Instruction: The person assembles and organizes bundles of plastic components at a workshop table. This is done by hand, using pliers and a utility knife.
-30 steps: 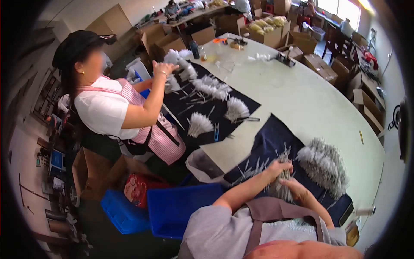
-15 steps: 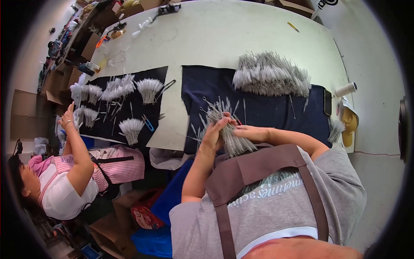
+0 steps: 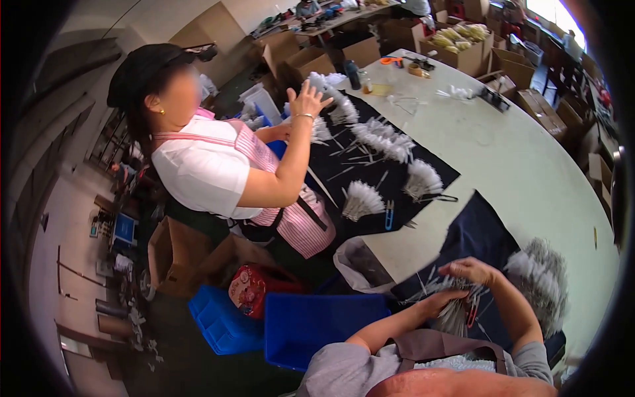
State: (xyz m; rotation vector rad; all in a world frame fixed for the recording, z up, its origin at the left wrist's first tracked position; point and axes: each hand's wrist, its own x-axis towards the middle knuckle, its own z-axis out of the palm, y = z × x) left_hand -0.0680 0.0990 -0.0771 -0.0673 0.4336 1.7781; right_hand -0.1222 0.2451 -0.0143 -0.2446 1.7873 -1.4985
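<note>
Hands are both buried in the same loose bundle of thin grey-white feathers (image 3: 456, 308), sitting on the dark blue cloth (image 3: 476, 231) at the near edge of the pale round table (image 3: 529, 165). The left hand (image 3: 442, 302) has its fingers curled up around the bunch from below, and the right hand (image 3: 471, 271) lies over the top, fingers bent and pinching at the quills; there's a flash of something red just under it, can't tell what. Compared with half a second ago the grip looks pretty much the same, both hands staying on that bunch, so what really changed is the view: it swung from looking straight down at the cloth to looking off to the left, same as it was a second back. So I'd guess the sorting itself hasn't moved on much, just a glance sideways mid-handful. A bigger finished-looking heap of grey feathers (image 3: 546, 278) sits just to the right on the same cloth. Across the way a co-worker in a pink striped apron (image 3: 297, 212) has one raised hand (image 3: 305, 100) open, fingers spread, over a black cloth (image 3: 370, 172) dotted with little white feather fans. Blue plastic bins (image 3: 317, 324) sit down on the floor between us.
</note>
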